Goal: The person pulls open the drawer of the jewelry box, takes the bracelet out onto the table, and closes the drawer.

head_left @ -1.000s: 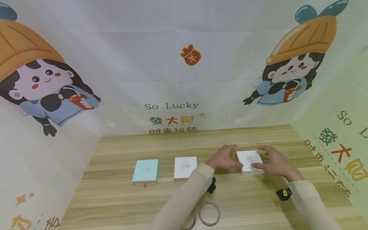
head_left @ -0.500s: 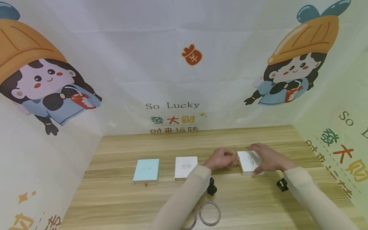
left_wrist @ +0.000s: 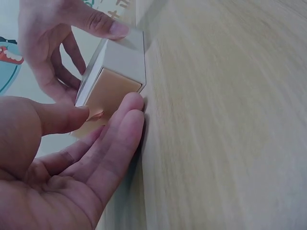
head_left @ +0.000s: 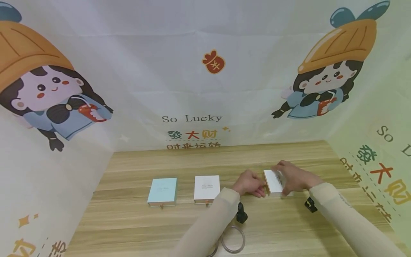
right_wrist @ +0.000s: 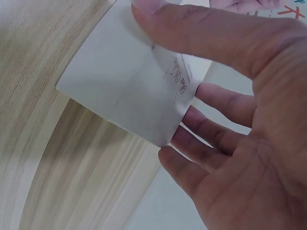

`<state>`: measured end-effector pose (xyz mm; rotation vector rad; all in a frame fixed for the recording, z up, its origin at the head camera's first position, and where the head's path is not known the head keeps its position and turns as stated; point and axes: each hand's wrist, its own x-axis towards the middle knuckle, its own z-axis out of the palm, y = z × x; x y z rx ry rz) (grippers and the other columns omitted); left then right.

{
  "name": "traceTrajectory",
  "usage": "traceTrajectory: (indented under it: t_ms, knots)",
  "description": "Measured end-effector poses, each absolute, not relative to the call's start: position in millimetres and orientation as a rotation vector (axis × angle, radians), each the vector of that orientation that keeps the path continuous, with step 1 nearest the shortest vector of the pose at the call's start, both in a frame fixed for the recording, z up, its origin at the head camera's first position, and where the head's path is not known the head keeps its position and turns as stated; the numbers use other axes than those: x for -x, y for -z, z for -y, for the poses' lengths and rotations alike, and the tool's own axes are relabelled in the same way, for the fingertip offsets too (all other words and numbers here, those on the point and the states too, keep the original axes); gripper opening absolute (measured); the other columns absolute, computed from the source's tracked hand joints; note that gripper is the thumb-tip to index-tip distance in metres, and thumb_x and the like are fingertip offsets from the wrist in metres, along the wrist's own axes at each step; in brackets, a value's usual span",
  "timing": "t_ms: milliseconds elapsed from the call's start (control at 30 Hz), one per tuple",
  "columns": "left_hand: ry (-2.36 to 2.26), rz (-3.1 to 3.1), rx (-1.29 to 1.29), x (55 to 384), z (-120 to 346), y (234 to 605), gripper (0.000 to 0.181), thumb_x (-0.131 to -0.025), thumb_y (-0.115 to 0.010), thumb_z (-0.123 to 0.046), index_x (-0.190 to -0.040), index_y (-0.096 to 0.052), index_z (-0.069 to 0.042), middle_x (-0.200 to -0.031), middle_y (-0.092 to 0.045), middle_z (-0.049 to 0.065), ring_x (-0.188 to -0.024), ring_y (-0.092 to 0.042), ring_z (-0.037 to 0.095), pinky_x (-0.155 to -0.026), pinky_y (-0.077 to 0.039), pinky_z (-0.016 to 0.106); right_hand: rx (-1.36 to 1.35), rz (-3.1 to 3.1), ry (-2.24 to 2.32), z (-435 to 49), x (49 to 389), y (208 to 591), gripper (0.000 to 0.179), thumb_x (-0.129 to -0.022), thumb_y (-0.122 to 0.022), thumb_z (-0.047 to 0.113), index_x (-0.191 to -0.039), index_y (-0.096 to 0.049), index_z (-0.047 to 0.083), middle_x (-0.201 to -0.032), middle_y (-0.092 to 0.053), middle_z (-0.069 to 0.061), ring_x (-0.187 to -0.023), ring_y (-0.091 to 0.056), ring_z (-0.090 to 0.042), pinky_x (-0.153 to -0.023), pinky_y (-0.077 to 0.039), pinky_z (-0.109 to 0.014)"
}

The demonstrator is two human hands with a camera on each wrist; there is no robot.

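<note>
A white drawer box (head_left: pixel 272 182) with printed lettering lies flat at the right of the table. My right hand (head_left: pixel 296 176) grips it across its width; in the right wrist view the thumb is along one side and the fingertips (right_wrist: pixel 170 155) at the opposite side. My left hand (head_left: pixel 250 184) is at the box's left end. In the left wrist view that end shows a copper-coloured drawer front (left_wrist: pixel 115 86) with a small ribbon tab (left_wrist: pixel 97 115). The left thumb tip reaches the tab, while the fairly straight fingers lie along the front's other side, partly hiding it.
Further left on the wooden table (head_left: pixel 128 228) lie another white box (head_left: pixel 206 187) and a light blue box (head_left: pixel 162 191), each with a ribbon tab. Two bangles, one (head_left: pixel 233 240) in plain sight, lie at the near edge beside my left sleeve. Printed cloth walls (head_left: pixel 144 71) surround the table.
My right hand has moved left over the white box and closed its grip on it. My left hand, first spread towards the box's corners, has drawn in to its left end.
</note>
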<state>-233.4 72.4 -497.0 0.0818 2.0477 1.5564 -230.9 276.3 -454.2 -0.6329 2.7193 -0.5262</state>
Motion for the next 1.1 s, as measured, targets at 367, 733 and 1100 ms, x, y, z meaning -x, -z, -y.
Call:
traceTrajectory:
  t_ms: [367,733,1100]
  knots:
    - [-1.561,-2.146,0.005,227,-83,500,0.012,-0.096,-0.066,-0.001,-0.089,-0.072,0.007,-0.078,-0.076,0.022,-0.074,-0.078,0.031,-0.062,-0.063,0.029,0.618,-2.735,0.488,-271,233,461,0.093,-0.055,-0.098,0.009,-0.137,-0.056,-0.003,-0.119,-0.056,-0.013,-0.103,-0.055,-0.028,-0.089,-0.056,-0.048]
    - [-1.665,-2.11,0.044,229,-86,501,0.01,-0.093,-0.065,0.005,-0.089,-0.072,0.011,-0.083,-0.075,0.029,-0.077,-0.078,0.036,-0.06,-0.062,0.028,0.594,-2.737,0.483,-270,236,458,0.095,-0.053,-0.099,0.008,-0.136,-0.056,-0.003,-0.118,-0.056,-0.014,-0.101,-0.056,-0.027,-0.088,-0.056,-0.046]
    - [-1.694,-2.097,0.043,234,-92,505,0.011,-0.092,-0.063,0.008,-0.084,-0.07,0.009,-0.079,-0.074,0.028,-0.068,-0.077,0.032,-0.058,-0.062,0.028,0.597,-2.746,0.488,-274,237,458,0.095,-0.05,-0.099,0.007,-0.135,-0.057,-0.004,-0.114,-0.056,-0.014,-0.1,-0.056,-0.026,-0.088,-0.057,-0.046]
